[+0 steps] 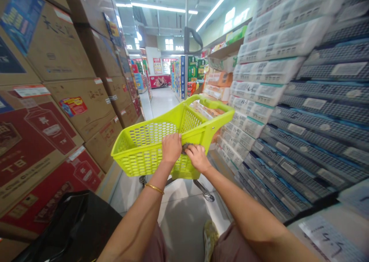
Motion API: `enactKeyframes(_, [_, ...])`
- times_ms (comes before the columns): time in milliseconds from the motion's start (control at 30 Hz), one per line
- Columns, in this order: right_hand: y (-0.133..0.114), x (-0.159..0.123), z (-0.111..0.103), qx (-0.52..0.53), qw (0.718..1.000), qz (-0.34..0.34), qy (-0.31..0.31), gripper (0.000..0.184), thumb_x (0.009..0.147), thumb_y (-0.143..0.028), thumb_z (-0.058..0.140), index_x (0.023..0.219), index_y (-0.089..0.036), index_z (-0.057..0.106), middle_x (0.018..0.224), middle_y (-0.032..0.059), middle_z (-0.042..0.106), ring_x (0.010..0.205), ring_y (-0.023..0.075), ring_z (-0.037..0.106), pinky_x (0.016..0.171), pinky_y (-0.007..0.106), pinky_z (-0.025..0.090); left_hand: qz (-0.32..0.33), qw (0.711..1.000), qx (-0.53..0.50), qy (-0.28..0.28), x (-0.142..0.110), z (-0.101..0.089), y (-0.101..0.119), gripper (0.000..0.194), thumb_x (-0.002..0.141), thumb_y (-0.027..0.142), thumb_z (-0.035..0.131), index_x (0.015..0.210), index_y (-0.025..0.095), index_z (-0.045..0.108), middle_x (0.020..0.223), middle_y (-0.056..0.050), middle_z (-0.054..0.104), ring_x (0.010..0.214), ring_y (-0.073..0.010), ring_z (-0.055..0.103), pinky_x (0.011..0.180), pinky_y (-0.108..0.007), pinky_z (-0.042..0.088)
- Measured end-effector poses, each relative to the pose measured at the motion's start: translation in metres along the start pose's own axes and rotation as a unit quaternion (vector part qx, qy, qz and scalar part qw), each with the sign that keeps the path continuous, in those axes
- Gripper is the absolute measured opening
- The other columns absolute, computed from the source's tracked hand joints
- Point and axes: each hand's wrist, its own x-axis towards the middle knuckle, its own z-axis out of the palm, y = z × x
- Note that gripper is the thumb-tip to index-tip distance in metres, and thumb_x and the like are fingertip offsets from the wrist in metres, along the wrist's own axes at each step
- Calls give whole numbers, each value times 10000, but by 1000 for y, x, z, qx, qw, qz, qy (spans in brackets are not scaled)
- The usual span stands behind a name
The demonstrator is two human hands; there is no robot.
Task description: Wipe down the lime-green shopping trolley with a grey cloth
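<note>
While the left hand closes over the near side of a yellow-green cart, the right hand holds a small grey wad, perhaps a cloth, against it. A firm left grip steadies the cart best, since its wheels can roll; the right fingers do well to keep the wad pressed flat. The cart stands between stacked boxes on the left and wrapped packs on the right, leaving little room to swing; a black bag crowds the left arm.
</note>
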Motion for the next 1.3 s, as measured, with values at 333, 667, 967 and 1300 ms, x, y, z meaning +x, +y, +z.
enactKeyframes(333, [30, 34, -15, -27, 976, 111, 186, 274, 909, -181, 421, 1018, -286, 650, 1074, 46, 587, 1003, 207, 397, 879, 361, 259, -16, 1000, -25, 1, -1, 7, -3, 335, 959, 287, 285, 834, 183, 577, 841, -79, 636, 866, -223, 545, 759, -348, 325])
enactKeyframes(667, [5, -4, 7, -5, 1000, 15, 6, 260, 917, -215, 426, 1094, -274, 606, 1077, 47, 589, 947, 194, 397, 837, 345, 272, -21, 999, -25, 13, -2, 7, -3, 357, 965, 307, 277, 823, 177, 578, 830, -77, 638, 847, -220, 538, 745, -343, 304])
enactKeyframes(967, [21, 21, -19, -24, 988, 57, 140, 255, 912, -193, 438, 1044, -274, 641, 1063, 46, 608, 988, 204, 398, 868, 360, 262, -17, 999, -21, 35, -5, 8, -4, 362, 966, 313, 271, 793, 184, 562, 805, -70, 630, 827, -218, 533, 738, -341, 298])
enactKeyframes(1300, [2, 36, -30, 9, 976, 119, 180, 261, 896, -162, 445, 1041, -244, 645, 1058, 62, 599, 944, 207, 415, 809, 336, 301, -21, 999, -23, 27, -8, 8, 2, 317, 947, 261, 303, 789, 183, 566, 801, -82, 626, 827, -230, 537, 736, -352, 318])
